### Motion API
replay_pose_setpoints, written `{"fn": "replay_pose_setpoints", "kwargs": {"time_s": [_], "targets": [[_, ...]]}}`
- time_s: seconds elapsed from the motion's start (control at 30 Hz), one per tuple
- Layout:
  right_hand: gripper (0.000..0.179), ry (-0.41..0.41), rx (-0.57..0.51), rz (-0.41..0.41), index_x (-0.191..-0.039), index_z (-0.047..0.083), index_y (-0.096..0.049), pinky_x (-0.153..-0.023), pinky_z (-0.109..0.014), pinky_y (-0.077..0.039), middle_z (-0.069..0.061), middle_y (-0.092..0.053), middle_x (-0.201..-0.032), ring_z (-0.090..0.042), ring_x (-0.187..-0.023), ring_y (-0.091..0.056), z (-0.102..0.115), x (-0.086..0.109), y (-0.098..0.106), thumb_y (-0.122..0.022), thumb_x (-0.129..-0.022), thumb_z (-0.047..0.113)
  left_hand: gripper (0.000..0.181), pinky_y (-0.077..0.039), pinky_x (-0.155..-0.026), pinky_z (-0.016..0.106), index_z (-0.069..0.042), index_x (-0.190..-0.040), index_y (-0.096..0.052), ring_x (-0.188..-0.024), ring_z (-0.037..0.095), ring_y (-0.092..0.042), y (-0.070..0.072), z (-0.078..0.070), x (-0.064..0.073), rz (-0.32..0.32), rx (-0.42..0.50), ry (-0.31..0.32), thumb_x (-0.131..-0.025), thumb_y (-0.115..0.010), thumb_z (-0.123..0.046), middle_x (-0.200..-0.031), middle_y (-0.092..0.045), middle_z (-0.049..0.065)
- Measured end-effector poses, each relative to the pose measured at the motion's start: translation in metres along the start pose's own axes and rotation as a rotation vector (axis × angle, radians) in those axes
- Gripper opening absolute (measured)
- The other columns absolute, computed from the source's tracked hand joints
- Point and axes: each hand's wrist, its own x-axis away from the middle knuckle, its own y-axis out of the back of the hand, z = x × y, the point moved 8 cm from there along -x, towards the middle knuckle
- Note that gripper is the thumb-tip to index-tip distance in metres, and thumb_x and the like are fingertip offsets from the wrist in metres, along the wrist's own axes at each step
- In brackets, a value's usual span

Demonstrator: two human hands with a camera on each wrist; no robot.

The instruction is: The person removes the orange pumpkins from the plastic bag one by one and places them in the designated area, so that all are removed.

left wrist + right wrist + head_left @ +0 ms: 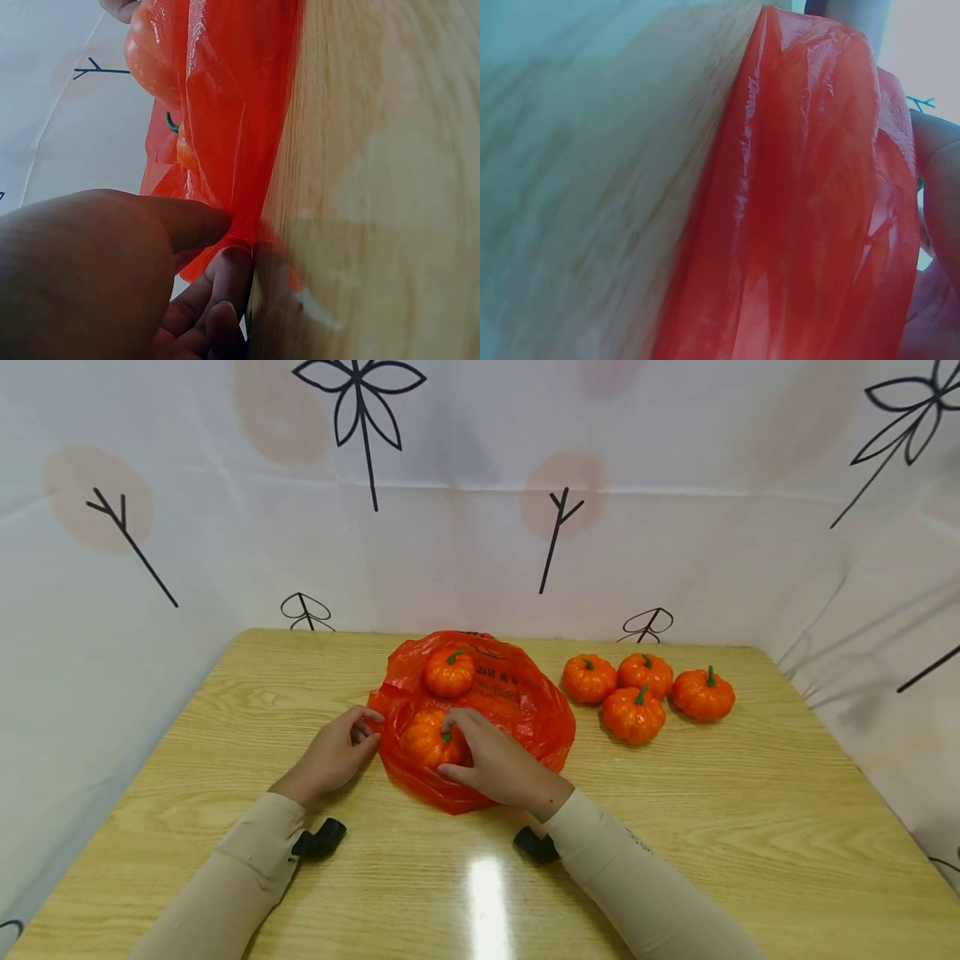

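A red plastic bag (551, 718) lies spread wide on the table, its mouth facing up. My left hand (337, 756) pinches the bag's left edge between thumb and fingers, as the left wrist view shows close up. Over the bag's near part, my right hand (498, 764) grips a small orange pumpkin (423, 739) with curled fingers, its green stem by the fingertips. Behind it inside the bag sits a second pumpkin (448, 675). The bag's side (802, 187) fills much of the right wrist view and hides most of the held pumpkin there.
Several more small pumpkins (633, 716) stand in a cluster on the wooden table (750, 827), right of the bag. A white patterned cloth (465, 552) hangs behind the table and along its sides.
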Motion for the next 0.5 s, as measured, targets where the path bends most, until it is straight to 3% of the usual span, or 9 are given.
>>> {"fn": "replay_pose_setpoints", "kwargs": {"time_s": [0.13,0.37,0.5], "targets": [[0.045,0.007,-0.007,-0.033,-0.123,0.018,-0.047,-0.092,-0.03,-0.051,0.0,-0.051,-0.122,-0.015,-0.103,-0.055,-0.001,0.001,0.003,-0.075,-0.091,0.029,0.02,-0.048,-0.081,0.032,-0.009,-0.12,-0.058,-0.087,0.019,-0.056,0.0,0.001,0.0,-0.004,-0.002,-0.003,-0.101,-0.057,-0.013,-0.098,-0.061,0.009],[0.045,-0.014,-0.036,-0.098,-0.125,0.015,-0.048,-0.108,-0.038,-0.047,-0.005,-0.044,-0.15,-0.022,-0.134,-0.049,-0.004,0.005,0.01,-0.074,-0.091,0.03,0.02,-0.048,-0.08,0.032,-0.009,-0.12,-0.058,-0.087,0.02,-0.056,-0.002,0.002,-0.001,0.001,0.004,0.0,-0.101,-0.058,-0.014,-0.097,-0.061,0.009],[0.045,-0.013,-0.046,-0.145,-0.124,0.015,-0.048,-0.108,-0.042,-0.047,-0.006,-0.04,-0.156,-0.026,-0.14,-0.046,-0.003,0.01,0.017,-0.074,-0.091,0.03,0.02,-0.048,-0.082,0.035,-0.01,-0.12,-0.058,-0.087,0.021,-0.056,-0.002,0.002,-0.001,0.001,0.006,0.006,-0.101,-0.058,-0.014,-0.098,-0.061,0.008]]}}
